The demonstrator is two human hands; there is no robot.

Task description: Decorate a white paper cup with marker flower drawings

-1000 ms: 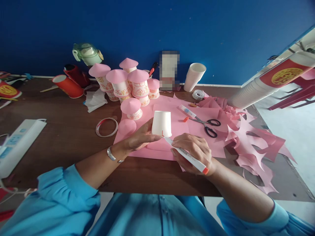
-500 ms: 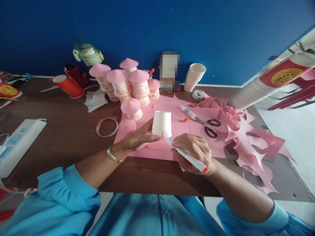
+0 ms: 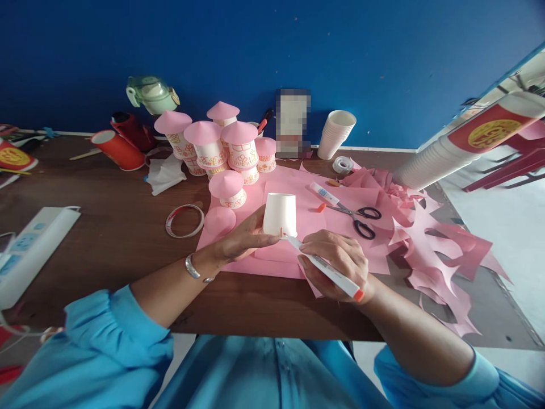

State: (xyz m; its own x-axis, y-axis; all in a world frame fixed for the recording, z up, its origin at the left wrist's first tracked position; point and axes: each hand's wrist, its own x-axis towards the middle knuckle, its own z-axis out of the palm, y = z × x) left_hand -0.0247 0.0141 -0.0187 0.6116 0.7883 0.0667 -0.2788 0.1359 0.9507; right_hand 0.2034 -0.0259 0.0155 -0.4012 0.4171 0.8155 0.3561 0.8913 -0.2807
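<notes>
- Brown table (image 3: 128,244), pink paper (image 3: 340,210) on it
- My left hand (image 3: 244,236) grasps an upside-down cup (image 3: 279,215)
- My right hand (image 3: 334,262) grips a marker (image 3: 330,271) at its rim

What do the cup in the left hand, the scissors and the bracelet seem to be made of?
Cup: probably paper, matte white, by its smooth tapered wall.
Scissors: blades greyish, likely metal; handles probably plastic, being smooth black loops.
Bracelet: polished metal, by its silvery highlights; solid or plated, I cannot tell.
</notes>
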